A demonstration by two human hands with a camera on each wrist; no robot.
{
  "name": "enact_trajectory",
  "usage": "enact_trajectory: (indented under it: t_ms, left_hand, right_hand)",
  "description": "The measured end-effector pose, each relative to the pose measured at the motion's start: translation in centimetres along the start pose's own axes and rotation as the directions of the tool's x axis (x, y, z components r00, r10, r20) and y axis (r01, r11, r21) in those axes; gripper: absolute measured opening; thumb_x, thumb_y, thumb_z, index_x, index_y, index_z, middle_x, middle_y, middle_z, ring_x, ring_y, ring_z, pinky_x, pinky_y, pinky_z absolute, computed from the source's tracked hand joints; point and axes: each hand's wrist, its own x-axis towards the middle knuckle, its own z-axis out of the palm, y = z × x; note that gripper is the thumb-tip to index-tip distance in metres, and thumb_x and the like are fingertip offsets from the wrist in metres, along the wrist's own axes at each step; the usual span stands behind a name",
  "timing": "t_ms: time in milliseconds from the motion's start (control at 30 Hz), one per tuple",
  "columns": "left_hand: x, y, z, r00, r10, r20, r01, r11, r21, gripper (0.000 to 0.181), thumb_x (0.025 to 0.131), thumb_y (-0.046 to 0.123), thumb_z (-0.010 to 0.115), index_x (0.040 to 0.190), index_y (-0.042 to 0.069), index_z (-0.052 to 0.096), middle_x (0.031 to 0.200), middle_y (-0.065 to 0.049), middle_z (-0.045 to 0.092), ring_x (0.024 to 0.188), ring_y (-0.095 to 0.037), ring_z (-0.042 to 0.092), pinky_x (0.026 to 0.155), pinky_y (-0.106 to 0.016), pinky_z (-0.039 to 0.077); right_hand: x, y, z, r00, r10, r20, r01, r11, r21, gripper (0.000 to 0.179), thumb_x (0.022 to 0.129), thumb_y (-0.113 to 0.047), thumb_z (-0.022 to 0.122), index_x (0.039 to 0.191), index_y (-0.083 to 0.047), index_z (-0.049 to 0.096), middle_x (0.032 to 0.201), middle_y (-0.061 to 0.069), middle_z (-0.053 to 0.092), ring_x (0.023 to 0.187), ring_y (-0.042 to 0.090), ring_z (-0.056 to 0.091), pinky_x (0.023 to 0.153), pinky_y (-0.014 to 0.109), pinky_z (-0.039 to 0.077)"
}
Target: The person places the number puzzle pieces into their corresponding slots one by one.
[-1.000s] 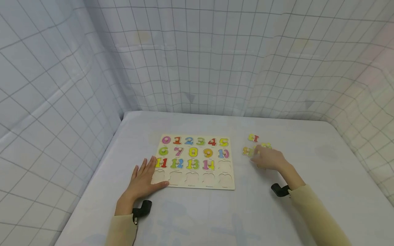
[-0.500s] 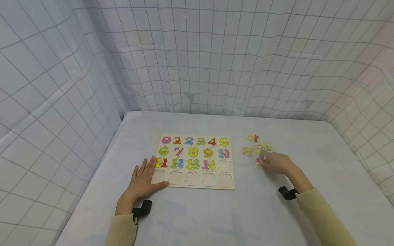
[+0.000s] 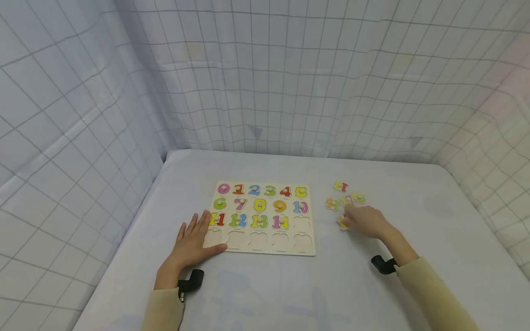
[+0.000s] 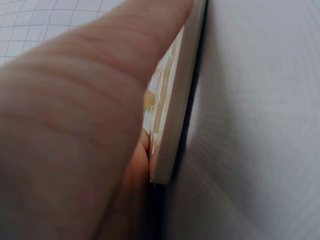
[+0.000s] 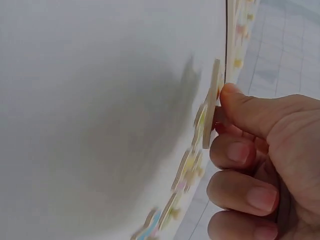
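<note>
My left hand [image 3: 192,243] lies with spread fingers at the left edge of a wooden number puzzle board [image 3: 258,248], thumb along its near left corner. In the left wrist view the board's edge [image 4: 172,125] shows beside the thumb. Numbers 0 to 14 sit in their slots; the lower-right slots are bare. Right of the board, my right hand [image 3: 366,220] pinches a number puzzle piece [image 3: 342,223] between thumb and index finger. In the right wrist view that puzzle piece [image 5: 211,105] appears edge-on, apart from the table; its number is hidden.
Several loose number pieces [image 3: 332,204] lie right of the board, close to my right hand. One piece [image 3: 341,185] lies farther back. Grid-patterned white curtains [image 3: 290,92] enclose the back and sides of the white table [image 3: 273,294].
My right hand moved right and toward me from the loose pieces, then slightly back left, now with a piece between its fingers. The left hand has stayed on the board.
</note>
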Motion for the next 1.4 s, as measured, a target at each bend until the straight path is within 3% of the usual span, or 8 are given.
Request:
enact_trajectory:
  t_ms: [333, 633, 933, 1400]
  left_hand:
    - [-0.2, 0.3, -0.3, 1.0, -0.001, -0.002, 0.001, 1.0, -0.01, 0.109, 0.078, 0.064, 0.063, 0.151, -0.001, 0.012, 0.156, -0.019, 0.01, 0.142, -0.037, -0.001, 0.108, -0.055, -0.008]
    - [-0.1, 0.1, -0.2, 1.0, 0.0, -0.005, 0.0, 1.0, 0.002, 0.11, 0.078, 0.067, 0.061, 0.151, 0.0, 0.012, 0.156, -0.018, 0.009, 0.142, -0.036, -0.001, 0.109, -0.055, -0.008]
    - [-0.2, 0.0, 0.0, 1.0, 0.014, -0.027, -0.015, 1.0, -0.023, 0.11, 0.077, 0.063, 0.064, 0.15, -0.001, 0.013, 0.156, -0.019, 0.011, 0.142, -0.036, 0.0, 0.109, -0.054, -0.009]
    - [-0.1, 0.0, -0.2, 1.0, -0.008, 0.0, 0.008, 1.0, 0.006, 0.11, 0.078, 0.067, 0.06, 0.151, 0.001, 0.011, 0.157, -0.017, 0.009, 0.142, -0.035, -0.002, 0.109, -0.054, -0.008]
  right_hand:
    - [2.3, -4.7, 1.4, 0.997, -0.069, -0.034, 0.07, 0.997, 0.031, 0.024, 0.094, -0.033, 0.06, 0.083, -0.014, 0.048, 0.058, -0.005, 0.041, 0.049, 0.008, 0.038, 0.046, 0.023, 0.025]
    - [4.2, -7.6, 2.1, 0.991, -0.131, -0.028, 0.132, 0.991, 0.035, 0.024, 0.094, -0.033, 0.06, 0.087, -0.013, 0.048, 0.058, -0.005, 0.04, 0.048, 0.008, 0.037, 0.046, 0.022, 0.023]
    - [5.1, -8.7, 2.7, 0.99, -0.139, -0.021, 0.139, 0.99, 0.022, 0.026, 0.093, -0.034, 0.061, 0.084, -0.014, 0.046, 0.058, -0.004, 0.041, 0.048, 0.009, 0.038, 0.046, 0.024, 0.022]
    - [5.3, -8.8, 2.8, 0.993, -0.118, 0.018, 0.117, 0.992, 0.039, 0.025, 0.093, -0.033, 0.061, 0.082, -0.014, 0.048, 0.059, -0.004, 0.044, 0.051, 0.01, 0.041, 0.046, 0.023, 0.025]
